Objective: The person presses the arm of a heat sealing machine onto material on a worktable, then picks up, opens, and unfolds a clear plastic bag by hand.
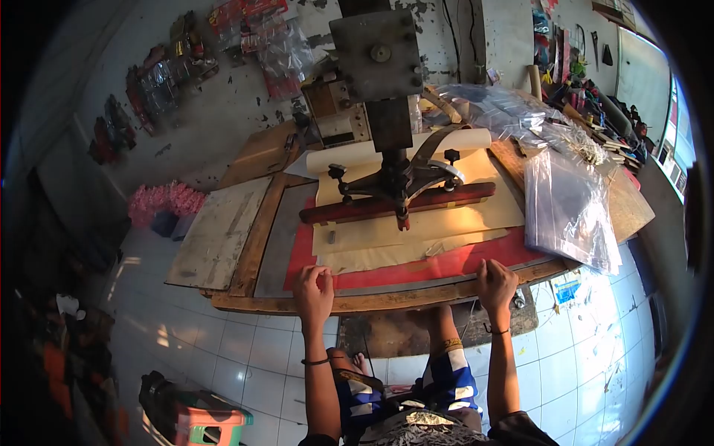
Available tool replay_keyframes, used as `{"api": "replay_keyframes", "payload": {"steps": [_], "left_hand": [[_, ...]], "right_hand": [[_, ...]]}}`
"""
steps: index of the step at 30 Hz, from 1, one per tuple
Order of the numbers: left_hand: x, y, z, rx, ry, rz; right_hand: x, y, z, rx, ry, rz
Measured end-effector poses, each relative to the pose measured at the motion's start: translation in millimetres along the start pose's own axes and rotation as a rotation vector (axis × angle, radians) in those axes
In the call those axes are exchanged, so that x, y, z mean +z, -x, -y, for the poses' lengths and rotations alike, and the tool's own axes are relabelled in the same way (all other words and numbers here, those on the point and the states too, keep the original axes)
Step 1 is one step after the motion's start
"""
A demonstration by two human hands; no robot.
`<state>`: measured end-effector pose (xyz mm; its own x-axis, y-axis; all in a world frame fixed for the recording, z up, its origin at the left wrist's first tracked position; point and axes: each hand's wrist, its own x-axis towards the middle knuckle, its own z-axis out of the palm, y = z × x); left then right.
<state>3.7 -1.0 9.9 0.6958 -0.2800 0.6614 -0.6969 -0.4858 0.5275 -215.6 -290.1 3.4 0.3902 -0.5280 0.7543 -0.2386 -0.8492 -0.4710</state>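
Observation:
My left hand [314, 292] is over the front left part of the work table, its thumb and fingers closed in a pinch. At the front right, my right hand [496, 284] is closed the same way. Anything thin or clear between the fingers is too hard to make out. Under and between both hands lies a red sheet [439, 263], partly covered by a tan sheet [364, 241]. Beyond them, a press head [401, 182] with black knobs carries a long dark red bar [446, 201] just above the tan sheet.
A stack of clear plastic sheets [569, 208] overhangs the table's right side. A pale roll [439, 140] lies behind the bar. On the left rests a worn board [219, 230]. The wooden table edge [387, 301] runs below my hands. A stool [216, 424] stands on the floor.

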Motion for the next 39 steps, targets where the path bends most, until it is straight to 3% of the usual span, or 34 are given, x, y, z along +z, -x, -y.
{"api": "replay_keyframes", "payload": {"steps": [8,11,13,15,17,20,23,26,29,30,33,35,37,39], "left_hand": [[-0.7,-3.3,3.7,0.046,0.002,0.014],[-1.4,-17.8,9.3,-0.065,0.209,0.067],[-7.2,-38.9,9.4,-0.129,0.099,0.070],[4.5,-70.3,30.6,-0.204,0.251,-0.022],[8.8,-102.7,44.6,-0.098,0.220,-0.132],[48.6,-146.4,94.6,-0.092,0.142,-0.286],[72.3,-164.3,126.6,-0.056,0.080,-0.113],[86.2,-172.4,143.3,-0.124,0.345,0.121],[82.7,-169.3,133.1,-0.172,0.306,0.112],[82.8,-168.1,131.8,-0.188,0.279,0.060],[87.2,-172.9,142.6,-0.196,0.278,0.065],[88.2,-176.3,148.0,-0.214,0.280,0.050],[85.6,-173.7,144.0,-0.208,0.285,0.022],[80.2,-177.2,131.4,-0.159,0.301,-0.023]], "right_hand": [[1.9,1.5,-7.5,0.040,0.039,0.097],[-20.4,-27.0,7.5,0.233,-0.310,0.239],[-5.9,-54.9,-25.8,0.079,-0.281,0.117],[-10.1,-100.7,-18.9,0.137,-0.133,0.179],[10.0,-143.2,-40.0,0.083,0.045,0.213],[48.3,-179.0,-81.2,0.104,0.050,0.254],[82.9,-187.2,-113.6,0.100,0.000,0.281],[106.5,-162.9,-118.5,0.252,-0.095,0.244],[105.9,-170.0,-128.3,0.202,-0.057,0.354],[102.1,-171.3,-111.2,0.417,-0.072,0.323],[105.5,-171.7,-114.8,0.382,-0.050,0.304],[117.5,-169.6,-142.9,0.177,0.061,0.226],[107.5,-172.5,-114.6,0.339,-0.023,0.225],[105.6,-174.1,-108.9,0.336,0.025,0.181]]}}
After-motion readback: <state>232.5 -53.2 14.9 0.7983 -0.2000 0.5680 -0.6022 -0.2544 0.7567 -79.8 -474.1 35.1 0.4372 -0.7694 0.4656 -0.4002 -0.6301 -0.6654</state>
